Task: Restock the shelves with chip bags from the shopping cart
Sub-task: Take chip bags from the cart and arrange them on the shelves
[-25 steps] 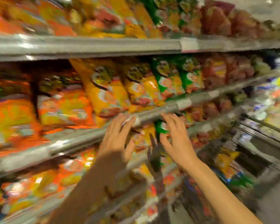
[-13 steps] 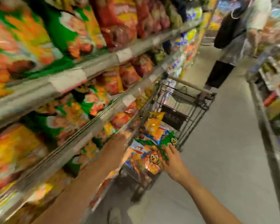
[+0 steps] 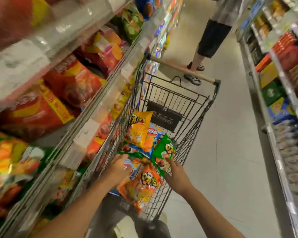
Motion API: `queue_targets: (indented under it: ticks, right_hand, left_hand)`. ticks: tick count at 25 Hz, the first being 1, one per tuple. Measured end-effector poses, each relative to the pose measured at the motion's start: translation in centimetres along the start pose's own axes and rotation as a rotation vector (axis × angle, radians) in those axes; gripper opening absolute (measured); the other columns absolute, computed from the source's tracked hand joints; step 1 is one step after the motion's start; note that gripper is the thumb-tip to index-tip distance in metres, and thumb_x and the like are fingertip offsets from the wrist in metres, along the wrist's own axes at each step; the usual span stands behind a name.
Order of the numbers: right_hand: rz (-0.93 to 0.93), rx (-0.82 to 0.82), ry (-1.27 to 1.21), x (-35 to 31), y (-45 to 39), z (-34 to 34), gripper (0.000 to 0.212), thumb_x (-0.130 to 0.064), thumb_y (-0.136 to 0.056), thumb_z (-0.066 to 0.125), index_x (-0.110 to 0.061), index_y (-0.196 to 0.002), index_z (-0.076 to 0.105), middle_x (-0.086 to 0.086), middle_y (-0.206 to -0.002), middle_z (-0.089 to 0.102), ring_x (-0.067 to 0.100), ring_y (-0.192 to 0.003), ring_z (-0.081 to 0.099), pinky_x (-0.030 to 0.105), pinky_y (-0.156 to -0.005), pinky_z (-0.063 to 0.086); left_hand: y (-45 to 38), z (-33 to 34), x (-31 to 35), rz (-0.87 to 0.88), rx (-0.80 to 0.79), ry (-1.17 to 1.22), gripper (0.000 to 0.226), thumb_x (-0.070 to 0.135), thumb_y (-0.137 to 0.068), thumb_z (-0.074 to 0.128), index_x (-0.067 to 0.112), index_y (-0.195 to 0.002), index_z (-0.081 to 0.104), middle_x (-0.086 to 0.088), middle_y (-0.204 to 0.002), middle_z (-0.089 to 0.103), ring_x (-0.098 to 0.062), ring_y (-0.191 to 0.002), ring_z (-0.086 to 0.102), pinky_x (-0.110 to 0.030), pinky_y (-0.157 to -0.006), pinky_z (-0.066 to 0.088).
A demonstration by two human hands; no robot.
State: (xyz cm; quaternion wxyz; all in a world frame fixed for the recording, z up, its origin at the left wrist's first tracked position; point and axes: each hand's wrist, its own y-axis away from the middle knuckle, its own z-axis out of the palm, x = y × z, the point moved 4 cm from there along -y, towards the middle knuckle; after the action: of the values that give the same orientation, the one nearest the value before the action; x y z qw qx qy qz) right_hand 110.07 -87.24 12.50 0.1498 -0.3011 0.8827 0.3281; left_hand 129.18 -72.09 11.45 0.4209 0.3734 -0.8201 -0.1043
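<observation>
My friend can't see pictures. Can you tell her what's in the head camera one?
Two bare hands, the left hand and right hand, reach into a wire shopping cart of chip bags; the right touches a green bag, with an orange bag between them. Snack shelves stand on the left, and another person stands beyond.
</observation>
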Motion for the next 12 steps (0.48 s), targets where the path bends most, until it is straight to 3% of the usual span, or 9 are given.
queue_targets:
  ticks: [5, 7, 9, 10, 12]
  right_hand:
    - [0.25, -0.055, -0.282, 2.6, -12.2, 0.8, 0.063, -0.023, -0.096, 0.064, -0.005, -0.15, 0.038, 0.02, -0.144, 0.051, 0.035, -0.129, 0.053, 0.043, -0.105, 0.046]
    - [0.495, -0.12, -0.549, 4.5, -17.7, 2.0, 0.061, -0.02, -0.092, 0.068, -0.003, -0.145, 0.041, 0.022, -0.133, 0.058, 0.036, -0.113, 0.062, 0.046, -0.093, 0.053]
    - [0.716, -0.174, -0.696, 6.2, -22.3, 3.3, 0.06, -0.021, -0.093, 0.067, -0.001, -0.144, 0.041, 0.021, -0.125, 0.061, 0.032, -0.103, 0.065, 0.039, -0.08, 0.056]
    - [0.799, -0.196, -0.695, 6.9, -24.2, 3.9, 0.061, -0.021, -0.094, 0.067, -0.001, -0.145, 0.04, 0.019, -0.125, 0.061, 0.031, -0.106, 0.064, 0.035, -0.079, 0.057]
    - [0.896, -0.187, -0.536, 8.9, -27.9, 5.4, 0.074, -0.029, -0.089, 0.073, -0.003, -0.146, 0.035, 0.018, -0.138, 0.054, 0.031, -0.125, 0.057, 0.038, -0.098, 0.053]
  left_hand:
    - [-10.0, -1.1, 0.9, -0.128, -0.015, -0.027, 0.067, 0.032, -0.101, 0.059, 0.015, -0.158, 0.028, -0.008, -0.164, 0.026, -0.026, -0.147, 0.034, -0.036, -0.113, 0.035]
    - [-15.1, -0.8, 1.3, -0.202, 0.011, -0.048, 0.07, 0.033, -0.1, 0.061, 0.013, -0.158, 0.027, -0.009, -0.164, 0.026, -0.027, -0.147, 0.035, -0.037, -0.113, 0.036]
    - [-20.0, -0.2, 1.5, -0.278, 0.017, -0.052, 0.073, 0.034, -0.099, 0.063, 0.009, -0.158, 0.027, -0.014, -0.165, 0.025, -0.03, -0.149, 0.03, -0.04, -0.117, 0.032]
    - [-22.2, 0.1, 1.5, -0.308, 0.027, -0.048, 0.076, 0.034, -0.097, 0.065, 0.007, -0.157, 0.027, -0.017, -0.164, 0.025, -0.032, -0.15, 0.027, -0.04, -0.118, 0.029]
    - [-26.6, 0.8, 1.1, -0.357, 0.053, -0.016, 0.081, 0.031, -0.094, 0.07, 0.005, -0.157, 0.027, -0.021, -0.162, 0.028, -0.034, -0.15, 0.027, -0.039, -0.12, 0.025]
